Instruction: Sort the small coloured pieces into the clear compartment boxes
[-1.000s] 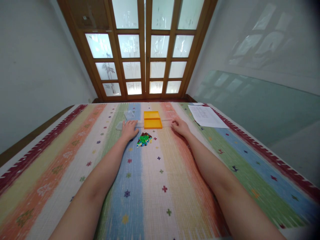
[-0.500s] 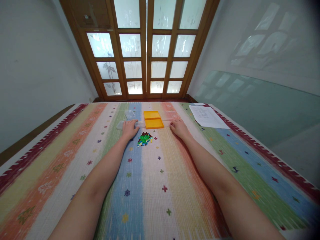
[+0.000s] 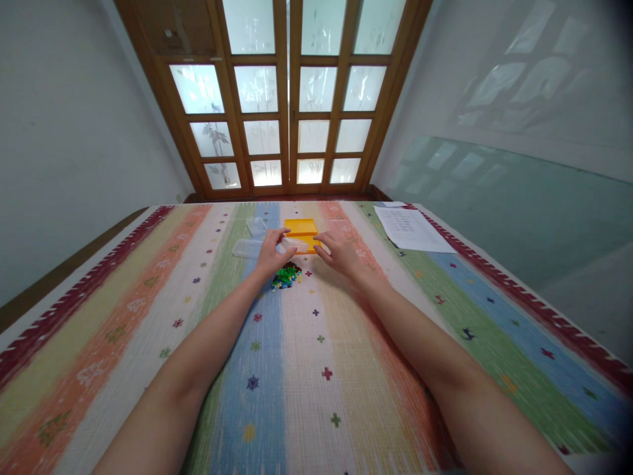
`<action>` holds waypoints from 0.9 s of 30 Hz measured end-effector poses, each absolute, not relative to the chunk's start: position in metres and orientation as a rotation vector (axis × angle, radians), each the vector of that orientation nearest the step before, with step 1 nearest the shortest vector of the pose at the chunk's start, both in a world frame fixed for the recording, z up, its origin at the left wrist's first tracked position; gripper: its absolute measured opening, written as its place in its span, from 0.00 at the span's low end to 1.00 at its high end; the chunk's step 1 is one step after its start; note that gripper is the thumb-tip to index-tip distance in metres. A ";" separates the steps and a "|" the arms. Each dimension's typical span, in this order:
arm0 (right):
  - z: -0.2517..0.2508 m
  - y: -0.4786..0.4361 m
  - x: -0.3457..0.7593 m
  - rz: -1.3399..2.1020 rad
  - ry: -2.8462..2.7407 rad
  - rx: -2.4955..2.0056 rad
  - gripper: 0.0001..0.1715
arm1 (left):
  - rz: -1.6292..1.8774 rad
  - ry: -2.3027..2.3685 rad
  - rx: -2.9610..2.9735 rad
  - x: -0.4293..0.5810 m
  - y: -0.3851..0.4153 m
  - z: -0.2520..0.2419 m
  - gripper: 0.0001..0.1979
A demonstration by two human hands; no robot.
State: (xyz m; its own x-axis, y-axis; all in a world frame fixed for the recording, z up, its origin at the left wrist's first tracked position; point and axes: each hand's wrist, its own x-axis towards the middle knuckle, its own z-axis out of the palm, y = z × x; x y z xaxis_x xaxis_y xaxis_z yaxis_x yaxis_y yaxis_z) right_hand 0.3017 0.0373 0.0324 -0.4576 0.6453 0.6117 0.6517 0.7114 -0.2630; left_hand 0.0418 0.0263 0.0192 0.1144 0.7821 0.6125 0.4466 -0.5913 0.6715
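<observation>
My left hand [image 3: 273,252] has its fingers and thumb curled round a clear plastic piece [image 3: 295,245], which looks like a small lid or tray. This piece lies over the front of an open yellow plastic box [image 3: 301,226]. My right hand [image 3: 340,256] is at the box's right front edge, thumb and fingers apart; whether it touches the box or the clear piece is hard to tell. Just in front of the left hand's thumb lies a small heap of green, brown, blue and yellow beads or tiny bricks [image 3: 287,276], partly hidden by that hand.
Another clear plastic container [image 3: 244,249] lies left of my left hand, with a smaller clear one [image 3: 256,227] behind it. A printed paper sheet [image 3: 413,231] rests at the right back of the striped tablecloth [image 3: 301,369]. Wooden glazed doors [image 3: 291,132] stand beyond the table.
Both hands have moved inward to the front of the yellow box. The clear piece beside my right hand is gone from that spot, and a clear piece now shows between the hands.
</observation>
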 end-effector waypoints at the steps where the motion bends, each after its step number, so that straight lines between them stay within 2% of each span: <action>1: 0.035 0.032 0.292 0.021 -2.240 -0.922 0.19 | 1.471 1.151 2.040 0.046 0.025 0.019 0.26; 5: 0.038 0.019 0.271 0.178 -2.262 -0.830 0.21 | 1.452 1.007 1.901 0.056 0.023 0.014 0.29; 9: 0.032 0.023 0.274 0.270 -2.202 -0.827 0.29 | 1.381 0.874 1.772 0.060 0.022 0.013 0.35; 15: 0.034 0.025 0.277 0.232 -2.186 -0.779 0.30 | 1.414 0.913 1.559 0.063 0.020 0.019 0.26; 19: 0.037 0.017 0.272 0.137 -2.168 -0.764 0.34 | 1.257 0.927 1.367 0.063 0.024 0.014 0.28; 22: 0.036 0.015 0.271 0.068 -2.196 -0.820 0.33 | 1.122 0.834 1.225 0.064 0.029 0.009 0.30; 27: 0.036 0.018 0.272 0.027 -2.262 -0.792 0.33 | 1.026 0.752 1.070 0.062 0.029 0.013 0.24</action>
